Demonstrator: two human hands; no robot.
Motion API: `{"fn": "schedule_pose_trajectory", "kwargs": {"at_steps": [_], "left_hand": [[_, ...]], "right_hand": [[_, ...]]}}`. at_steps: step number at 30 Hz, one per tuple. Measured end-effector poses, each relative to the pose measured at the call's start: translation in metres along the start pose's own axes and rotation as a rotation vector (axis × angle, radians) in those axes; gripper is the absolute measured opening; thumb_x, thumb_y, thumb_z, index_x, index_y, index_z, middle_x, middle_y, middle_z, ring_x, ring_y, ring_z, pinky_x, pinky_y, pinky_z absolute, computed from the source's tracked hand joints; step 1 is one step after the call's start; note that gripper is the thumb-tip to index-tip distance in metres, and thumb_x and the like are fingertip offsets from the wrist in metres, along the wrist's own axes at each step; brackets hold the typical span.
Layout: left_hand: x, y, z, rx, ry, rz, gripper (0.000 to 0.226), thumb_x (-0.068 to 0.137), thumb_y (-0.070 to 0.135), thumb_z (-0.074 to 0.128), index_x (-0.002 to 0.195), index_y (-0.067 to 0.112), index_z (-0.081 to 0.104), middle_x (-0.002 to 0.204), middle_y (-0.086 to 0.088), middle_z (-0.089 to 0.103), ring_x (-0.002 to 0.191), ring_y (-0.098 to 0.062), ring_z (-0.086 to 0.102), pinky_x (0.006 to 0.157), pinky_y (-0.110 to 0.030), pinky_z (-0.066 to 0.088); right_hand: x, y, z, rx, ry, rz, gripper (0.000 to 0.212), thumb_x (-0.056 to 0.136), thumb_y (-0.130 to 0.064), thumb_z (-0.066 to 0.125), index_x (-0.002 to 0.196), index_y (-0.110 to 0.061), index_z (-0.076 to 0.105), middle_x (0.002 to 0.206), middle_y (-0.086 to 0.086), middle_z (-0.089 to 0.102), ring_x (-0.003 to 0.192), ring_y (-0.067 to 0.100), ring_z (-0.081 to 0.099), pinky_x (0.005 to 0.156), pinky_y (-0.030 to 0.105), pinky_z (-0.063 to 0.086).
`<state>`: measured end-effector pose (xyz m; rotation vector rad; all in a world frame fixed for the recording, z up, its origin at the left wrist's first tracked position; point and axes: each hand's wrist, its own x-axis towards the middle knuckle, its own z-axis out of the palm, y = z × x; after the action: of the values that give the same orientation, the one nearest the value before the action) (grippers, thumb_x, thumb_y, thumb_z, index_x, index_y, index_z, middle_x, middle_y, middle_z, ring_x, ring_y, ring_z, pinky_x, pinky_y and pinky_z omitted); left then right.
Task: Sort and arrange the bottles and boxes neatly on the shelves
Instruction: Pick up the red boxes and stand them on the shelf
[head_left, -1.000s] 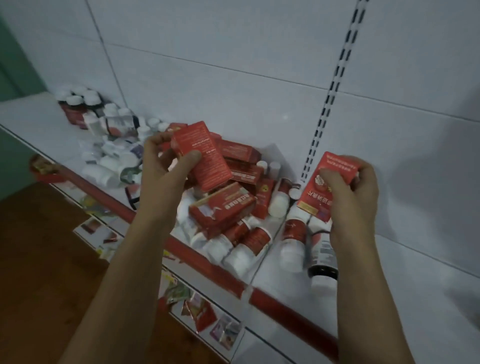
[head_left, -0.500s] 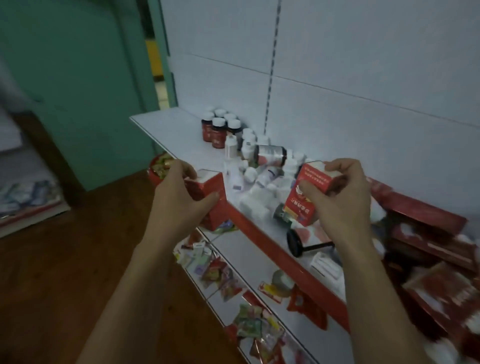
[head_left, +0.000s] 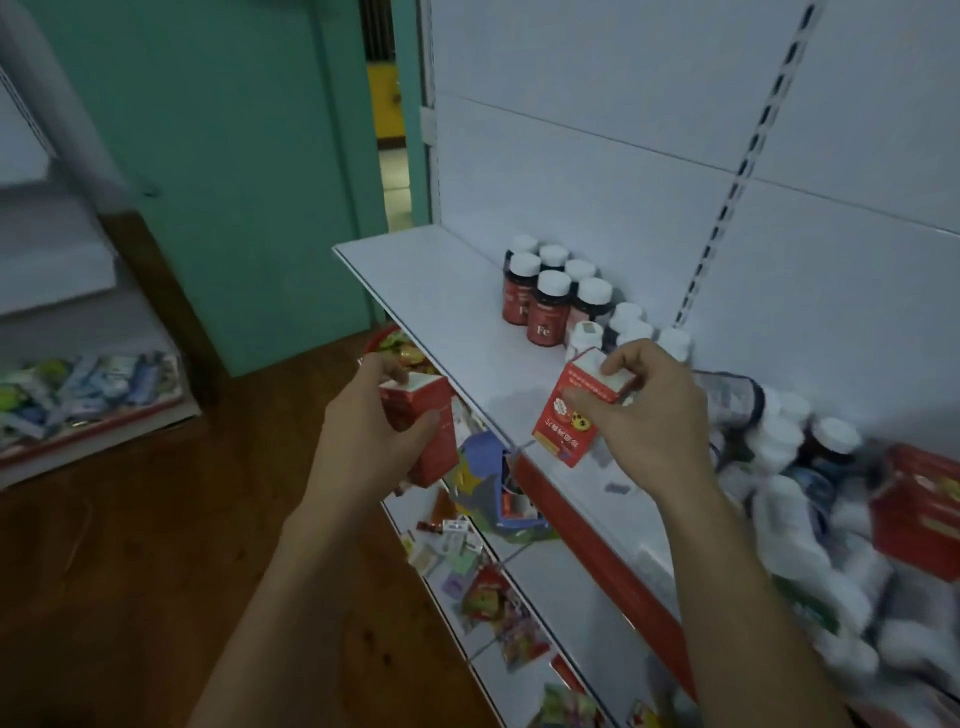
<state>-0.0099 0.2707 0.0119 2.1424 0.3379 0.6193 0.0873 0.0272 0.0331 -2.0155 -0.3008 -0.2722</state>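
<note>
Both hands carry red boxes: left hand (head_left: 382, 441) clamped on plain red box (head_left: 423, 428) just off the shelf (head_left: 441, 301) edge, right hand (head_left: 657, 415) clamped on printed box (head_left: 569, 415) above shelf, near the standing bottles (head_left: 545, 291). Step: placing boxes. Next: likely set them upright on the bare shelf beside those bottles.

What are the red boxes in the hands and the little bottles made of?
Red boxes: probably thin printed cardboard, with sharp folded edges and white end flaps. Upright bottles: likely dark glossy plastic or glass, hard to tell, with matte white caps that look plastic.
</note>
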Motion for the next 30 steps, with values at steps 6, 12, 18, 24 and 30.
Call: {"fn": "schedule_pose_trajectory", "kwargs": {"at_steps": [6,12,18,24,30], "left_hand": [[0.09,-0.021,0.024,-0.078,-0.084,0.001,0.054,0.084,0.036,0.079,0.122,0.048,0.043,0.102,0.028,0.056,0.087,0.015,0.062,0.053,-0.009,0.05],[0.167,-0.055,0.069,-0.02,-0.249,0.021,0.056,0.08,0.037,0.081,0.121,0.046,0.044,0.089,0.031,0.052,0.076,0.011,0.061,0.059,-0.018,0.053],[0.246,-0.047,0.114,-0.093,-0.49,0.235,0.053,0.077,0.034,0.083,0.119,0.037,0.052,0.108,0.01,0.064,0.093,-0.008,0.065,0.075,-0.026,0.052],[0.263,-0.044,0.151,-0.154,-0.728,0.415,0.053,0.076,0.035,0.081,0.122,0.035,0.054,0.116,0.01,0.063,0.105,-0.004,0.06,0.084,-0.019,0.049],[0.268,-0.052,0.152,-0.144,-0.974,0.47,0.078,0.072,0.036,0.089,0.138,0.034,0.05,0.131,0.004,0.057,0.119,-0.015,0.056,0.099,-0.043,0.052]], "right_hand": [[0.07,0.007,0.048,-0.062,-0.082,0.079,0.036,0.072,-0.027,0.09,0.085,-0.027,0.057,0.1,-0.01,0.068,0.086,0.012,0.066,0.067,0.026,0.053],[0.086,0.034,0.081,-0.227,-0.076,0.129,0.041,0.07,-0.023,0.091,0.089,-0.029,0.055,0.099,-0.006,0.064,0.088,0.018,0.062,0.071,0.036,0.055],[0.108,0.037,0.096,-0.316,0.134,0.21,0.043,0.069,-0.029,0.091,0.093,-0.029,0.055,0.102,-0.003,0.063,0.089,0.018,0.06,0.073,0.039,0.055],[0.112,0.041,0.11,-0.395,0.298,0.295,0.044,0.065,-0.036,0.092,0.09,-0.031,0.055,0.092,-0.01,0.059,0.077,0.006,0.054,0.061,0.017,0.04],[0.097,0.031,0.13,-0.421,0.371,0.331,0.055,0.071,-0.028,0.089,0.118,-0.024,0.061,0.119,-0.001,0.055,0.094,0.0,0.048,0.078,0.006,0.042]]}}
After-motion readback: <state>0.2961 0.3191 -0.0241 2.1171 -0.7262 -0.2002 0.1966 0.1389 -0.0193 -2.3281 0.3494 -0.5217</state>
